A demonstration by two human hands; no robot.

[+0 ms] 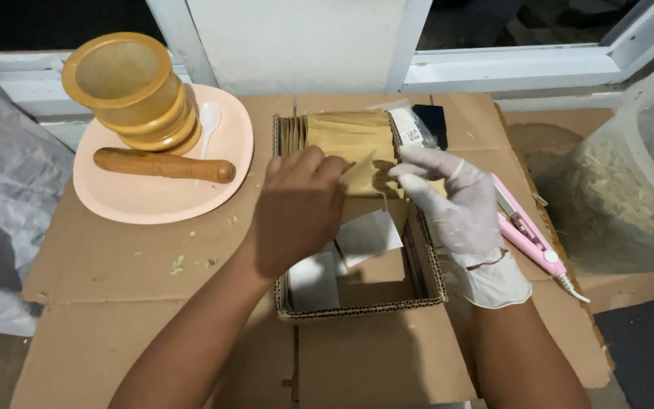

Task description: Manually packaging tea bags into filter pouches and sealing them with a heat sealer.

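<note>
An open cardboard box (433, 273) lies in front of me with a row of brown paper sachets (346, 136) standing at its far end. My bare left hand (297, 208) and my right hand (459, 208), in a white glove, both pinch one brown sachet (365, 170) over the box. A thin string hangs from that sachet down to a white paper tag (369, 236). Another white tag (313, 282) lies on the box floor.
A peach plate (145, 201) at left carries a wooden mortar (134, 91), a wooden pestle (162, 164) and a white spoon (210, 121). A pink handheld sealer (527, 231) lies right of the box. A clear tub of dried herbs (630, 189) stands far right.
</note>
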